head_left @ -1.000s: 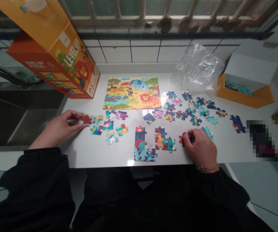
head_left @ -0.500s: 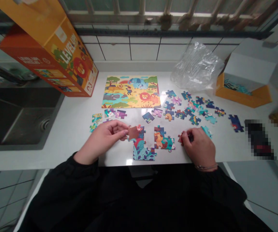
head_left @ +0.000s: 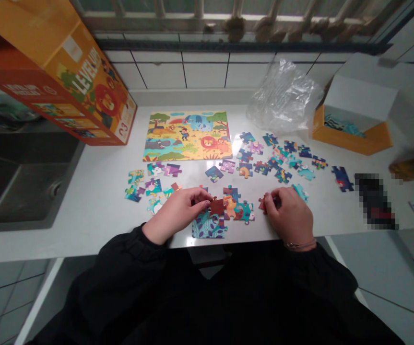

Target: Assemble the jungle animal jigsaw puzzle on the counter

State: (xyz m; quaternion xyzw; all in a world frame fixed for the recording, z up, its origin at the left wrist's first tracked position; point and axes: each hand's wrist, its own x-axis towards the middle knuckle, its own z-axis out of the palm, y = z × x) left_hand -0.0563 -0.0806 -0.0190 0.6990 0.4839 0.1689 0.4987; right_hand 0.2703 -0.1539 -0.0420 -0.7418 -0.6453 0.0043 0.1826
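Between the fingertips of my left hand (head_left: 182,208) is a brown puzzle piece (head_left: 217,207). It sits over the gap between two joined groups, covering part of each. One is a leafy blue-and-purple group (head_left: 208,227) near the counter's front edge; the other is an orange-and-teal animal group (head_left: 241,209) to its right. My right hand (head_left: 290,213) pinches a small reddish-brown puzzle piece (head_left: 262,203) right of the animal group, mostly hidden by the fingers. Several loose puzzle pieces (head_left: 263,167) lie farther back, and others (head_left: 153,186) lie behind my left hand.
A finished safari puzzle (head_left: 188,136) lies at the back. An orange game box (head_left: 99,96) stands left beside the sink (head_left: 23,177). A clear plastic bag (head_left: 286,98) and an open orange box (head_left: 350,136) with pieces inside are at the back right. A blurred-out dark object (head_left: 375,201) lies right.
My left hand has carried the brown piece rightward, from the leafy group's left side to the gap between the two groups. My right hand keeps its pinch. The view has shifted slightly.
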